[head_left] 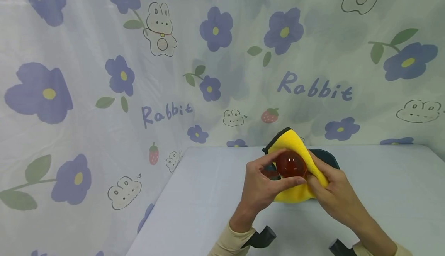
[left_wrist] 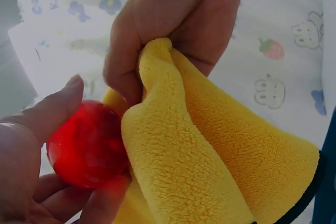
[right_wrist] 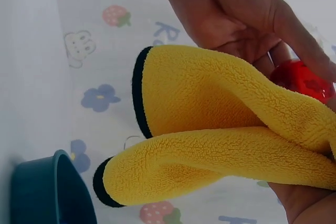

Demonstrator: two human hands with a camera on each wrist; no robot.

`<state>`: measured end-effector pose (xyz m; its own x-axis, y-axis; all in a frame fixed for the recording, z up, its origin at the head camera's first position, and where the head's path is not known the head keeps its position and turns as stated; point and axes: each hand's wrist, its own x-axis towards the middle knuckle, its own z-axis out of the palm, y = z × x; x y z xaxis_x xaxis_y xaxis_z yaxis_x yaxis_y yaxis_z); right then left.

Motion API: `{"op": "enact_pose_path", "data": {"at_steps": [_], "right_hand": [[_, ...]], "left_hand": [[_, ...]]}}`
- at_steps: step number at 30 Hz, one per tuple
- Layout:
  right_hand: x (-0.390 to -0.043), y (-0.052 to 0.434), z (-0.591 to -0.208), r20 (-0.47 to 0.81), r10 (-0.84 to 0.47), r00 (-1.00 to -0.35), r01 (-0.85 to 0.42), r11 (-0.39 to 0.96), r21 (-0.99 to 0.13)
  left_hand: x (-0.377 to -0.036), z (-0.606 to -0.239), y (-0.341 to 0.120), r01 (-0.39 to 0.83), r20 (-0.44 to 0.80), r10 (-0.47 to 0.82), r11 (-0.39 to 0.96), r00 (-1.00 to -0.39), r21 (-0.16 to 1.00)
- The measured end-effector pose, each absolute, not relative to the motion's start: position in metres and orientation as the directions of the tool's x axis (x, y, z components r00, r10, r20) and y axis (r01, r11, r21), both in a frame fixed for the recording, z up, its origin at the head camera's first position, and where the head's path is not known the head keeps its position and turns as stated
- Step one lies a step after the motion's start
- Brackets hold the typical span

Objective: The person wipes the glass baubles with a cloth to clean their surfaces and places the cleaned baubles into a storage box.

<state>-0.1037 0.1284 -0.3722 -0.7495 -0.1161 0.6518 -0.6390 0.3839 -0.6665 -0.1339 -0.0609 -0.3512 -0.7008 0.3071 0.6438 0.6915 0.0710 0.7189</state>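
A glossy, see-through red ball (head_left: 291, 165) sits between the thumb and fingers of my left hand (head_left: 259, 186). My right hand (head_left: 335, 194) grips a fluffy yellow cloth (head_left: 295, 142) with a dark edging, bunched between thumb and fingers. In the left wrist view the cloth (left_wrist: 178, 145) lies right against the side of the red ball (left_wrist: 86, 145). Its loose end hangs away from the right hand (left_wrist: 178, 19). The right wrist view shows two folds of the cloth (right_wrist: 199, 93), with the ball (right_wrist: 302, 80) partly hidden behind them.
Behind the hands, a dark teal container (head_left: 325, 156) stands on the white table (head_left: 194, 194); its rim (right_wrist: 58, 182) shows in the right wrist view. A curtain (head_left: 236, 63) printed with flowers and rabbits hangs at the back and left.
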Motion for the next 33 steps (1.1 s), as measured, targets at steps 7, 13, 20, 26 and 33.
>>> {"op": "enact_pose_path", "data": {"at_steps": [7,13,20,26,33], "right_hand": [[-0.101,0.126,-0.371,0.612,-0.122,-0.782,-0.606,0.378,-0.699],[-0.099,0.125,-0.371,0.6,-0.112,-0.792,-0.59,0.394,-0.705],[-0.098,0.123,-0.371,0.6,-0.11,-0.792,-0.588,0.397,-0.704],[-0.097,0.122,-0.371,0.613,-0.106,-0.783,-0.596,0.406,-0.692],[-0.097,0.123,-0.37,0.649,-0.104,-0.754,-0.621,0.435,-0.652]], "left_hand": [[-0.138,-0.353,-0.06,0.716,0.677,0.29,0.046,-0.677,0.696],[-0.139,-0.353,-0.06,0.739,0.702,0.277,0.047,-0.656,0.672],[-0.141,-0.355,-0.061,0.784,0.748,0.254,0.077,-0.613,0.616],[-0.145,-0.354,-0.063,0.803,0.767,0.239,0.136,-0.595,0.581],[-0.149,-0.354,-0.067,0.796,0.764,0.231,0.251,-0.602,0.552]]}}
